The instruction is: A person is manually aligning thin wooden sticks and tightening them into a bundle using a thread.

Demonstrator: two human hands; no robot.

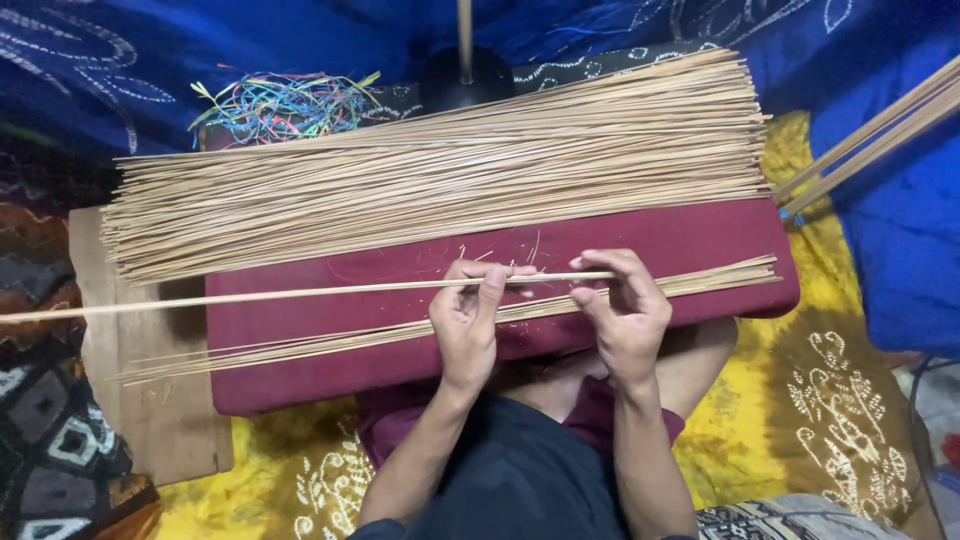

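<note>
Dark fabric at the person's lap (520,480) filled the bottom of the frame, forearms rising from it to a maroon padded board (330,360) resting across the knees. Left to right: a single pale reed (300,292) ran from the frame's left edge across the board's middle, pinched by the left hand (468,320) between thumb and forefinger, then by the right hand (625,310), fingers curled shut on its end. Keeping the reed level and taut between both pinches looked the surest way to work it straight. A thin row of reeds (330,343) lay under the hands near the board's front edge; a thick bundle (440,180) covered its far edge. Coloured threads (280,105) sat beyond. Hidden: the reed's left tip, cut off by the frame, and the right hand's fingertips.
</note>
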